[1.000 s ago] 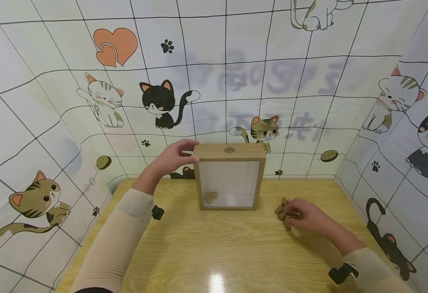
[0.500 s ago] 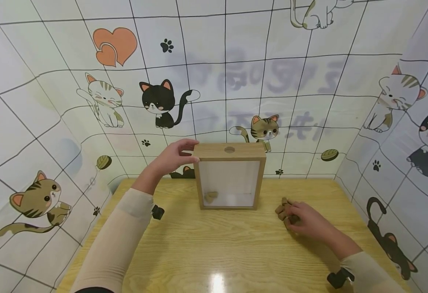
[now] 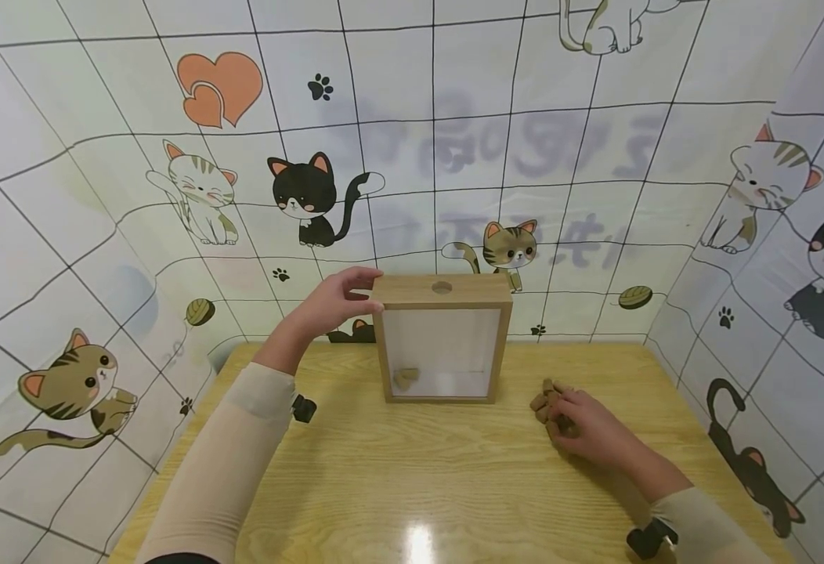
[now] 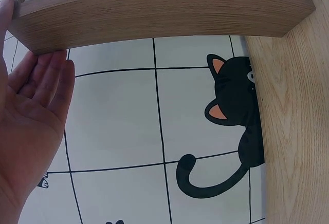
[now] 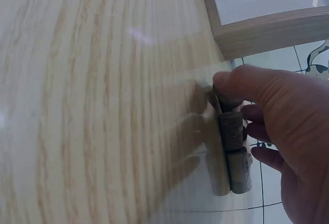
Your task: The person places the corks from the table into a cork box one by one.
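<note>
A shallow wooden display box with a clear front panel stands upright at the back of the table, a round hole in its top. A few corks lie inside at the lower left. My left hand grips the upper left corner, thumb at the front edge and fingers behind. To the right of the box, my right hand bends over a small pile of corks, partly hiding it. In the right wrist view, thumb and fingers pinch a dark cork; other corks lie beside it.
The light wooden table reaches back to a wall covering printed with cats and grid lines, close behind the box. Similar covering rises on both sides. A dark device is strapped at the right wrist.
My right hand has shifted slightly, its thumb and fingers drawing closer together on the cork pile. My left hand and the box have stayed put.
</note>
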The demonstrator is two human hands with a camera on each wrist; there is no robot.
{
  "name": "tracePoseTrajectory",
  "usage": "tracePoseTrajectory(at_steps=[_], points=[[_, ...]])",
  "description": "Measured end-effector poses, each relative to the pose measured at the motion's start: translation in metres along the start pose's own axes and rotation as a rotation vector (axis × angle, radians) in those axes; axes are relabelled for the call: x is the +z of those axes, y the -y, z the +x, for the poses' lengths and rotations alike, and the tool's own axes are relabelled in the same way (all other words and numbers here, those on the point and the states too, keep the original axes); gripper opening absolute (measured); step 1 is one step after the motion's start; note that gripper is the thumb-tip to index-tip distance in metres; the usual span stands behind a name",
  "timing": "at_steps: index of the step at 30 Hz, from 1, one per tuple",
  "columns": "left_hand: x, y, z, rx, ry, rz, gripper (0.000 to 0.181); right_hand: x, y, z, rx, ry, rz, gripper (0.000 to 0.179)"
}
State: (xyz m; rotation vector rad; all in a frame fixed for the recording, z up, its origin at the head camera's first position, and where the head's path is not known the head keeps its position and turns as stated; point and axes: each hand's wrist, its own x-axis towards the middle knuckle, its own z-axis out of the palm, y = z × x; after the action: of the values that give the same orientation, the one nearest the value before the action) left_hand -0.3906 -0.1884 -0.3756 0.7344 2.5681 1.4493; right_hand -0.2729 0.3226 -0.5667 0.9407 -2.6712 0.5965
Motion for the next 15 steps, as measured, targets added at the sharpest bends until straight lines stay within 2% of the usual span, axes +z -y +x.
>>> tracePoseTrajectory(at_steps=[5, 9, 15], points=[[0.000, 0.002, 0.000, 0.004, -0.002, -0.003, 0.070, -0.004, 0.001, 0.004, 0.092, 0.050, 0.175, 0.037], [0.000, 0.002, 0.000, 0.006, -0.005, -0.005, 0.070, -0.009, 0.004, 0.007, 0.164, 0.053, 0.300, 0.032], [0.000, 0.003, 0.001, 0.010, -0.006, -0.008, 0.069, -0.013, 0.009, 0.006, 0.207, -0.013, 0.304, 0.032]])
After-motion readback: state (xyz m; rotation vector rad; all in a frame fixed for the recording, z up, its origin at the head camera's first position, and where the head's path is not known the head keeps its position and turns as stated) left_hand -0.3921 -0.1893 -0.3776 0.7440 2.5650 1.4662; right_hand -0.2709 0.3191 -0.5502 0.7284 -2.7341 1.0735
